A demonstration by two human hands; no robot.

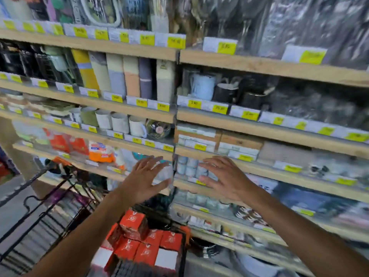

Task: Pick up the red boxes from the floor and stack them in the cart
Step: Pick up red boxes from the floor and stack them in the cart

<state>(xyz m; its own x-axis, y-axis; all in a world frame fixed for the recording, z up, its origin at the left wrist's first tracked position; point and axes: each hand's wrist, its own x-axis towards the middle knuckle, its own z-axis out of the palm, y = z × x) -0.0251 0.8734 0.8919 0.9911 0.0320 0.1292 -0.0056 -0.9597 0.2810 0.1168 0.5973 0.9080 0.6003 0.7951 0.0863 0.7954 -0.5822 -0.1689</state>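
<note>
Several red boxes (143, 242) with white logos lie piled inside a black wire cart (60, 198) at the bottom centre. One red box (134, 221) sits tilted on top of the pile. My left hand (144, 179) hovers above the pile with fingers spread, holding nothing. To its right, at the same height, my right hand (223, 177) is also spread and empty. Both hands are raised in front of the shelves, well above the boxes. The floor itself is hidden in this blurred view.
Wooden shelves (259, 64) with yellow price tags fill the view ahead, holding mugs (119, 122), rolled mats, packets and small boxes. The cart's black wire frame stretches to the lower left. A grey floor strip (12, 188) shows at the left.
</note>
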